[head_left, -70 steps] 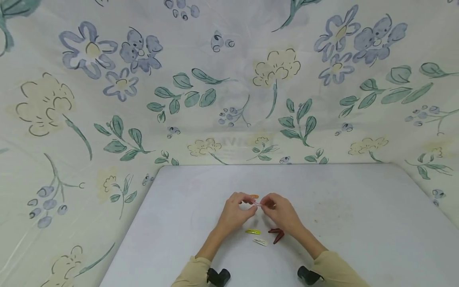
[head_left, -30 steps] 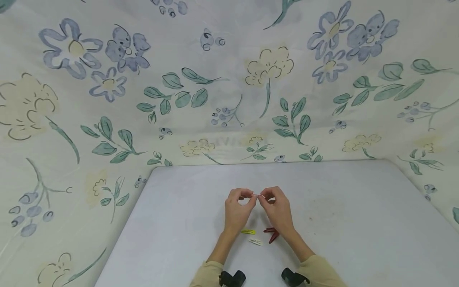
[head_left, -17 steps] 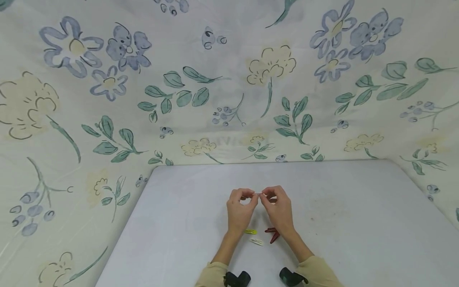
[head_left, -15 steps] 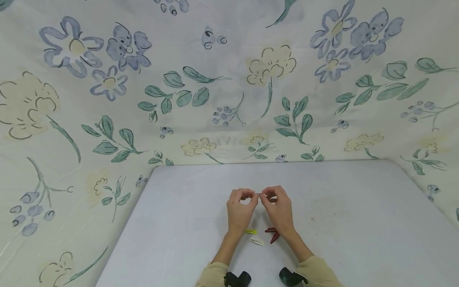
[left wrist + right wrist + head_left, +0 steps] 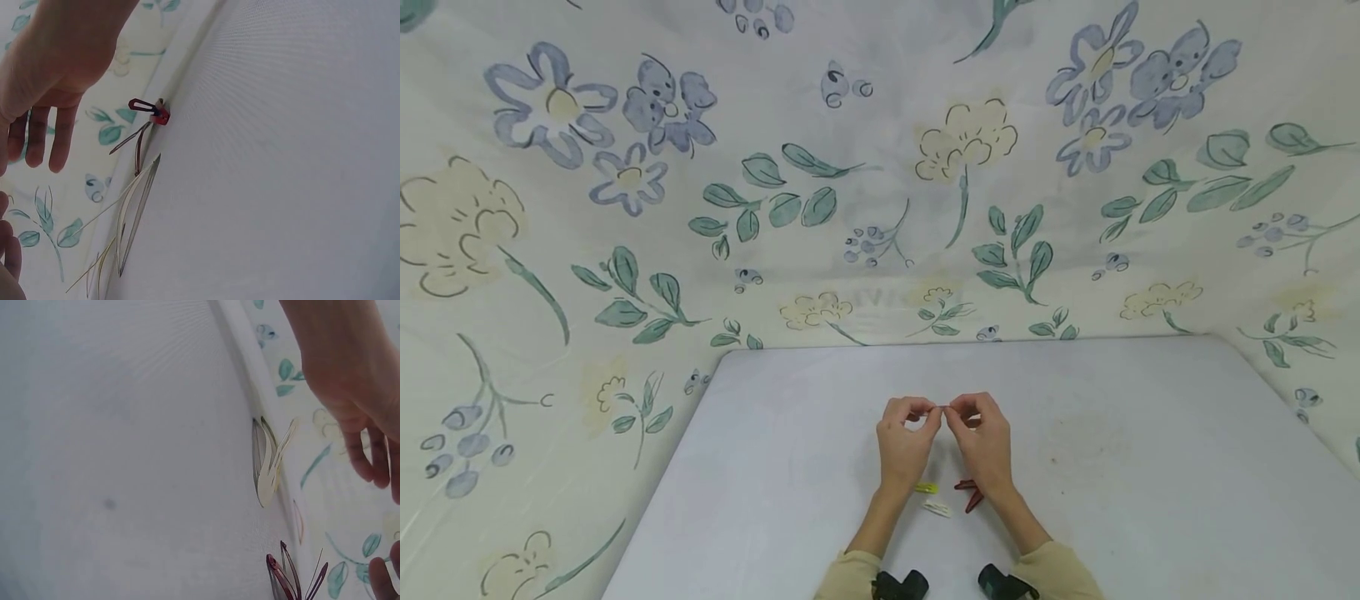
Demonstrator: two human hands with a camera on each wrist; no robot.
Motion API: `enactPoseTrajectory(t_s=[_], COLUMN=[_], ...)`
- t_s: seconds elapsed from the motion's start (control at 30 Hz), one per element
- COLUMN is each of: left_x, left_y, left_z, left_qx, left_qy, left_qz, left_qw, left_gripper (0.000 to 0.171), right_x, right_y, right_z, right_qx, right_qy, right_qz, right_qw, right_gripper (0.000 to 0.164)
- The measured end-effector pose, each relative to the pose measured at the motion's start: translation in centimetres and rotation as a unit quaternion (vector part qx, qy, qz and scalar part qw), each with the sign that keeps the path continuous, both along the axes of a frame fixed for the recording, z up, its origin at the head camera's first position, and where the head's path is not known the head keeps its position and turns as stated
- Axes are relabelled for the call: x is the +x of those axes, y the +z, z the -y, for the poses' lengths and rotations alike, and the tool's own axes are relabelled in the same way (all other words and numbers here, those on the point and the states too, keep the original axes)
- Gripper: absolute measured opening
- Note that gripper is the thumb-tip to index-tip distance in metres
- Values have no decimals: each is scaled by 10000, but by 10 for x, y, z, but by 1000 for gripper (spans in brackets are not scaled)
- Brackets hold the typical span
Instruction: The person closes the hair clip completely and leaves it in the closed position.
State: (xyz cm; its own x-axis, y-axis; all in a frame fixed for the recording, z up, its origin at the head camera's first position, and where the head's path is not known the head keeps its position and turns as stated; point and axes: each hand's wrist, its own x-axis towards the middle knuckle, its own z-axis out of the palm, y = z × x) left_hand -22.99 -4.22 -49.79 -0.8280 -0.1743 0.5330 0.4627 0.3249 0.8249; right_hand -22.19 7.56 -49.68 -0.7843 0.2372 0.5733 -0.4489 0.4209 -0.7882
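My left hand point(image 5: 906, 446) and right hand point(image 5: 981, 442) meet fingertip to fingertip over the white table. Thumb and forefinger of each pinch a small, thin pink hair clip point(image 5: 942, 407), mostly covered by the fingertips. Nearer to me, between the forearms, lie a white snap hair clip point(image 5: 936, 507), a yellow hair clip point(image 5: 927, 488) partly behind the left wrist, and dark red hair clips point(image 5: 973, 497) beside the right wrist. In the right wrist view the white clip point(image 5: 267, 465) stands sprung open, as does a dark red clip point(image 5: 284, 575).
The white table point(image 5: 775, 467) ends at a back edge against a floral cloth point(image 5: 880, 183), which also hangs along the sides. Black wrist cameras point(image 5: 902, 585) sit at the cuffs of the beige sleeves point(image 5: 1056, 571).
Both hands have moved slightly away from me and the forearms have drawn closer together. The pink clip, clearly visible earlier, is now mostly covered by fingertips. An orange clip behind the hands is no longer visible.
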Motion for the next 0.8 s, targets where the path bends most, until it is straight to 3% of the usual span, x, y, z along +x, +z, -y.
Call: enactPoseTrajectory(t_s=[0.27, 0.53, 0.6, 0.67, 0.8], left_x=[1, 2, 3, 10, 10], left_y=[-1, -1, 1, 11, 12], left_z=[2, 4, 3, 2, 2], left_qx=[33, 154, 145, 114, 60], left_qy=[-136, -255, -256, -278, -267], left_qz=[73, 32, 126, 189, 248], left_qw=[9999, 9996, 9995, 9994, 9993], left_gripper=[7, 4, 6, 6, 7], right_x=[2, 2, 2, 2, 3], right_y=[2, 1, 0, 0, 2], right_z=[-1, -5, -5, -6, -7], right_qx=[160, 243, 236, 235, 235], right_qy=[30, 173, 225, 263, 300], right_qz=[226, 169, 209, 270, 415], right_qw=[9996, 9994, 9992, 9990, 9984], right_gripper=[13, 13, 12, 11, 10])
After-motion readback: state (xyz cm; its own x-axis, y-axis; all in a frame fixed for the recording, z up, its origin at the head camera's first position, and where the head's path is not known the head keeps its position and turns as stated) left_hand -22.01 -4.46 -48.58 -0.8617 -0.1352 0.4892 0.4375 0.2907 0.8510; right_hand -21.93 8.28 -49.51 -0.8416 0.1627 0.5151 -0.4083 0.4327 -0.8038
